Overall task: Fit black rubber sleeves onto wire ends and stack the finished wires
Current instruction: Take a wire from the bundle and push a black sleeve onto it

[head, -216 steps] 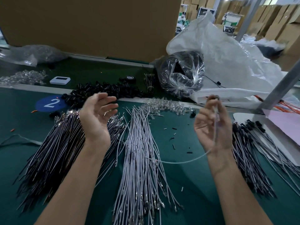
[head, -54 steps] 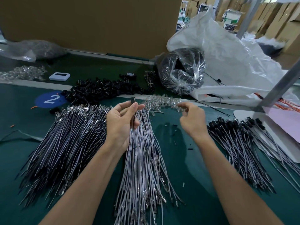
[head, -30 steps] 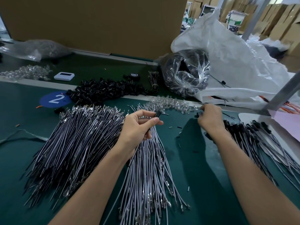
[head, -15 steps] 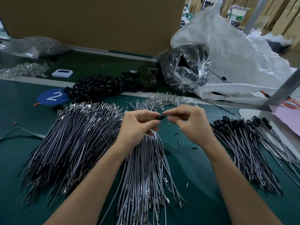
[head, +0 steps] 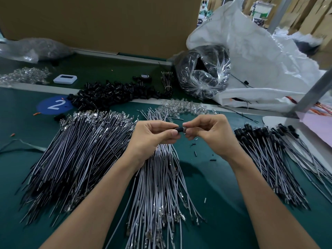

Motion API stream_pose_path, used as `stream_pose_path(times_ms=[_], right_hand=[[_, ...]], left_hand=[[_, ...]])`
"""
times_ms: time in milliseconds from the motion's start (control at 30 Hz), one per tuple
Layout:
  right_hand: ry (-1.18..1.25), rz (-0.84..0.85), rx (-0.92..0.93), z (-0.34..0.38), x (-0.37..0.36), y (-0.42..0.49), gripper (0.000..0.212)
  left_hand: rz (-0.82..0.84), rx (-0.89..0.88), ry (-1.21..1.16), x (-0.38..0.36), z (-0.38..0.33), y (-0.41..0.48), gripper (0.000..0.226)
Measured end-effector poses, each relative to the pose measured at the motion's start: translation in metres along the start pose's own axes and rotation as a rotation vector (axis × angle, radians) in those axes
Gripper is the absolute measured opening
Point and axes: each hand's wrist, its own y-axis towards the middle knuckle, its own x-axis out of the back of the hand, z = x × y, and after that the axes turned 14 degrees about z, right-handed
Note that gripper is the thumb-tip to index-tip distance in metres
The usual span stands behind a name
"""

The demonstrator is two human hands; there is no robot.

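Black sleeve [head: 180, 129] btwn L hand [head: 152, 138], R hand [head: 212, 136]; coils [head: 209, 79] in bag [head: 222, 66].

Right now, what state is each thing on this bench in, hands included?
left hand, pinching the black sleeve
right hand, pinching the sleeve's other end
black sleeve, held in the air between both hands
middle wires, loose pile, metal ends bare
left wires, fanned out flat, no sleeves
right wires, stacked, sleeves fitted
spare sleeves, heaped loose
white sack, crumpled and slumped
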Motion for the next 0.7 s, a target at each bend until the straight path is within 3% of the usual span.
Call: stream_pose_path(times_ms=[700], right_hand=[[0.136,0.003,-0.019,0.0006,-0.0063,-0.0014,0.033]], left_hand=[[0.021,-0.050,0.050,-0.0032,-0.0011,-0.0039,0.020]])
